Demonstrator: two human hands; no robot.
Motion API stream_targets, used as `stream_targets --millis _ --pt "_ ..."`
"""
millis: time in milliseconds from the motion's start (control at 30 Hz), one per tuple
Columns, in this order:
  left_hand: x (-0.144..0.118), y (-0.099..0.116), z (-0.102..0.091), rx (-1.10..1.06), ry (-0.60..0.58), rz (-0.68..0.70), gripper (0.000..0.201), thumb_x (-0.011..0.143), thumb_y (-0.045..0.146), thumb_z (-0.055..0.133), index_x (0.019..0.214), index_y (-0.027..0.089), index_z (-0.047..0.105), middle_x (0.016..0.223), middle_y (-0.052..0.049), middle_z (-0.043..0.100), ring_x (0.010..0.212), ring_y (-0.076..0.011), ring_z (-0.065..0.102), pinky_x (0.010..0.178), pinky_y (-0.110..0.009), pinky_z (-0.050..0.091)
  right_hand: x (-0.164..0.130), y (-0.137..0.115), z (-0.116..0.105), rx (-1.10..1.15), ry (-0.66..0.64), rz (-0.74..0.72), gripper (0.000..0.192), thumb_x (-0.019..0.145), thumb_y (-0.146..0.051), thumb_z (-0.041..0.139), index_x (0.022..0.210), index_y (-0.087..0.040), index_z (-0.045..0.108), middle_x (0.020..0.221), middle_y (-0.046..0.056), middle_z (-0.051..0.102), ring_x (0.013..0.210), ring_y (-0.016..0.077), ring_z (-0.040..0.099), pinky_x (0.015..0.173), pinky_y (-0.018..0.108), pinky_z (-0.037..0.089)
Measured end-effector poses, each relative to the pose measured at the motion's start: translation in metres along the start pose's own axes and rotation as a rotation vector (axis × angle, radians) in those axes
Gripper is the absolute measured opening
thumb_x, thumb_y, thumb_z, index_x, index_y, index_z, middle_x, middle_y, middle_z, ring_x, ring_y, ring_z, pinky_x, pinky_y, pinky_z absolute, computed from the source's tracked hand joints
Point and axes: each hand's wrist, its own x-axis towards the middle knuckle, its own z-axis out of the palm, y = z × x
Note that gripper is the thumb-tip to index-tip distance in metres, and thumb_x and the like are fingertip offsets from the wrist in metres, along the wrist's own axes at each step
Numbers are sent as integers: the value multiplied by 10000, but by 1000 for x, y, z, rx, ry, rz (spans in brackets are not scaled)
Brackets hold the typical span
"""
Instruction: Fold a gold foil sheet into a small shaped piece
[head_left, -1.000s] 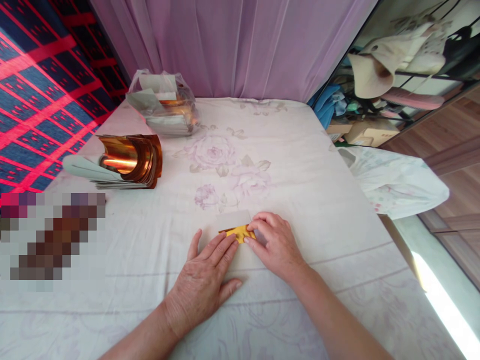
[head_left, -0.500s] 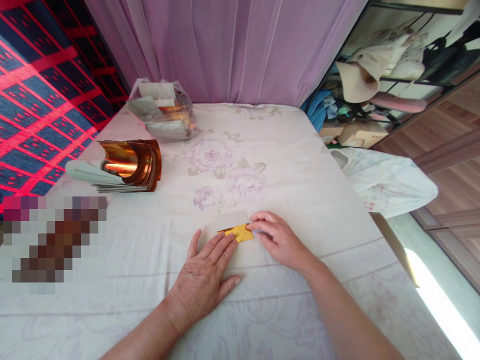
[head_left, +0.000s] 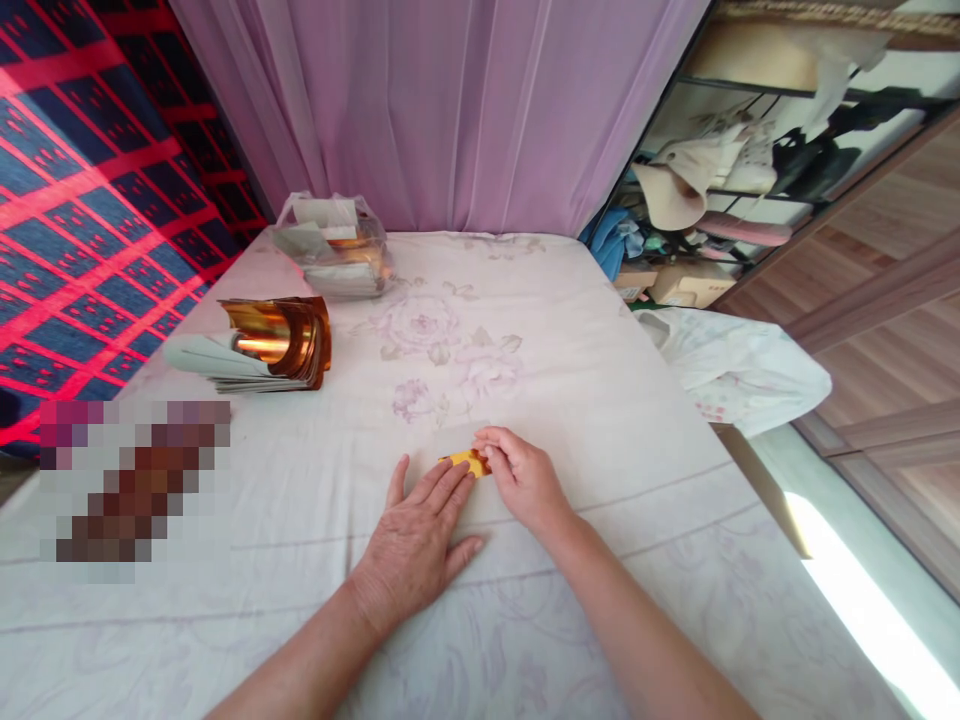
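A small folded piece of gold paper (head_left: 466, 461) lies on the flowered white sheet (head_left: 570, 380) in front of me. My left hand (head_left: 420, 540) lies flat on the sheet, fingers spread, its fingertips pressing the paper's left part. My right hand (head_left: 519, 472) curls over the paper's right end, with fingers and thumb pinching it. Most of the paper is hidden under the two hands.
A stack of curled gold and white sheets (head_left: 262, 345) lies at the left. Behind it a clear plastic bag (head_left: 334, 245) holds more sheets. A purple curtain (head_left: 450, 100) hangs at the far edge. White cloth (head_left: 739, 370) hangs over the right edge. A blurred patch (head_left: 127, 480) sits front left.
My right hand has folded the paper's white flap down, so only a small gold strip shows now. The left hand has stayed pressing. The view has tilted up a little.
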Motion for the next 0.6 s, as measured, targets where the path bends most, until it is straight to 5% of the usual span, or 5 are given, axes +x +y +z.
stream_targets --millis 300,600 --pt "-1 0 0 -9 -21 -6 551 966 524 405 1378 173 505 1421 -102 539 1316 -276 469 1193 -559 3 -5 12 9 -197 70 -67 250 854 -145 485 1040 -208 640 963 70 704 876 191 663 816 339 553" --pt "3 1 -3 -29 -49 -24 546 958 534 415 1392 210 490 1422 -89 537 1314 -277 465 1189 -572 11 -10 10 2 -232 7 -124 259 851 -110 493 1050 -207 628 1047 81 680 985 202 631 909 363 523"
